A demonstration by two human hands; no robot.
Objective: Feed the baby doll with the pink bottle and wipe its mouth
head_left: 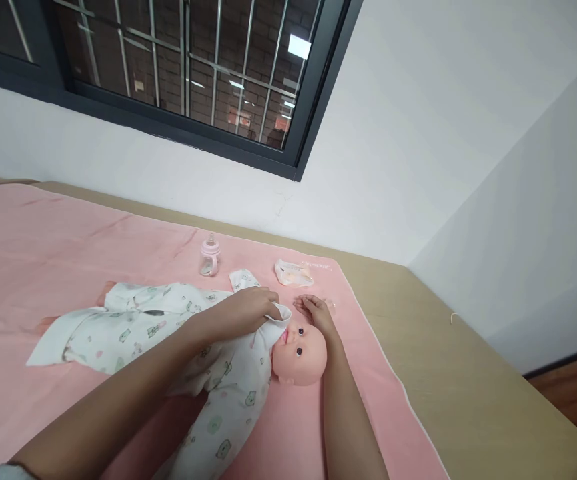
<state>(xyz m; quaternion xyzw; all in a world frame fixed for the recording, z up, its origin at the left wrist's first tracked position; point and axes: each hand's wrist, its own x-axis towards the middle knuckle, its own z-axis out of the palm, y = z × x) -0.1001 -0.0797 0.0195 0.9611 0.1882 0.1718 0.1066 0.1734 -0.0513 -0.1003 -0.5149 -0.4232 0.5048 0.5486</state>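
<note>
A bald baby doll (301, 357) lies on its back on a pink mat (288, 427), its head toward the right. It wears a white outfit (238, 393) printed with small animals. My left hand (253, 310) is closed on the outfit's collar beside the doll's chin, fingers curled over the cloth. Just past the top of the doll's head, my right hand (314, 310) rests on the mat with its fingers apart and nothing in them. The right forearm runs alongside the head.
A baby bottle with a pink collar (210, 257) stands on the mat behind the doll. Near it lies a crumpled clear plastic packet (293, 273). A wooden surface (393, 300) borders the mat, with a white wall and barred window behind.
</note>
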